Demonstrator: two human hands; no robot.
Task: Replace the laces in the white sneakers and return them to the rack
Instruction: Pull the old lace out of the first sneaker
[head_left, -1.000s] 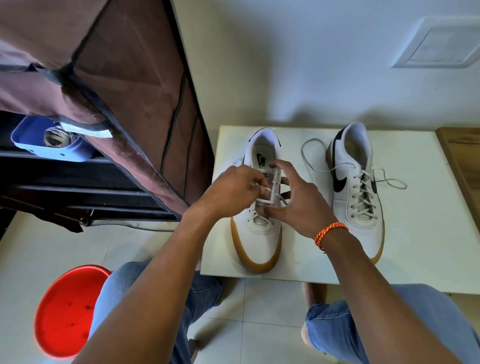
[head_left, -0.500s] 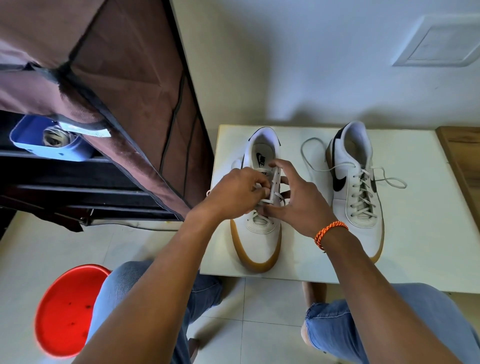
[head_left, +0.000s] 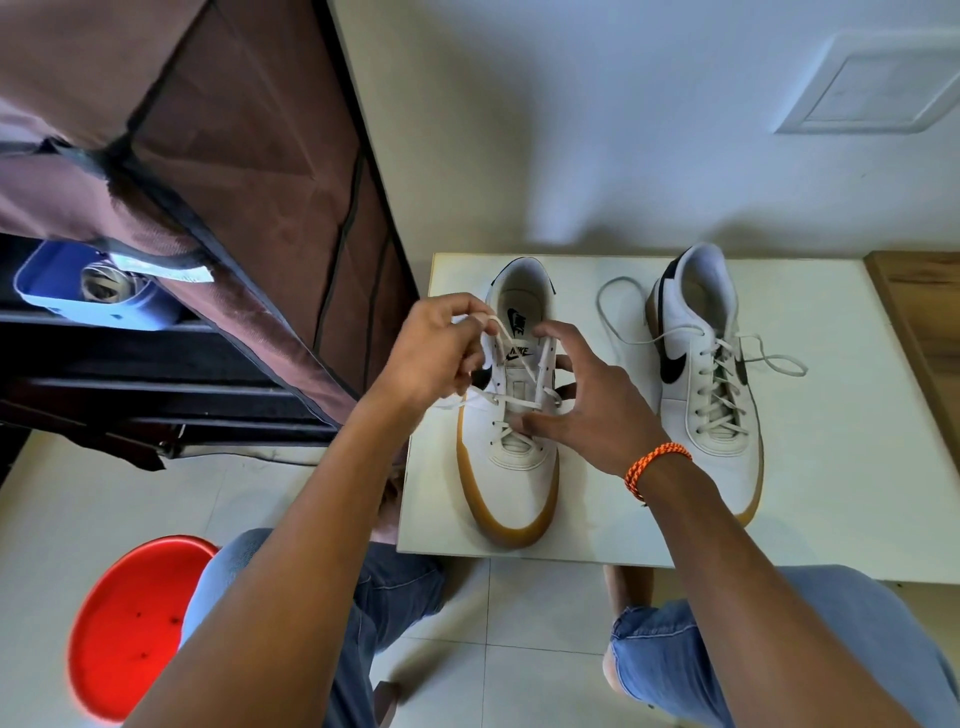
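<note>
Right now the person is lacing the white leather sneaker with the gum-coloured sole (head_left: 506, 467) that is standing on the pale square desk (head_left: 831, 467), toe pointing toward the knees. The left hand (head_left: 431, 358) is pinching the free end of the flat white lace (head_left: 498, 338) between curled fingers (head_left: 470, 314) and drawing it up and away from the eyelets. The right hand (head_left: 587, 400) is resting on the shoe's far flank with its fingers spread fairly wide, the thumb pressing near the lower crossings to steady the shoe; it is holding nothing closed in its grasp. Only the lowest rows look threaded, so the job on this shoe seems about a third along.

To do this step well, the left hand should be pulling until the slack is gone but the eyelet row is not puckering, keeping the lace flat, not twisted, while the right hand is holding the shoe firm against the tug.

The second matching white sneaker with the black swoosh (head_left: 706, 384) is standing just beside it, laced to the top with loose ends trailing. The brown fabric-covered shoe rack (head_left: 234, 208) is waiting at the left.
</note>
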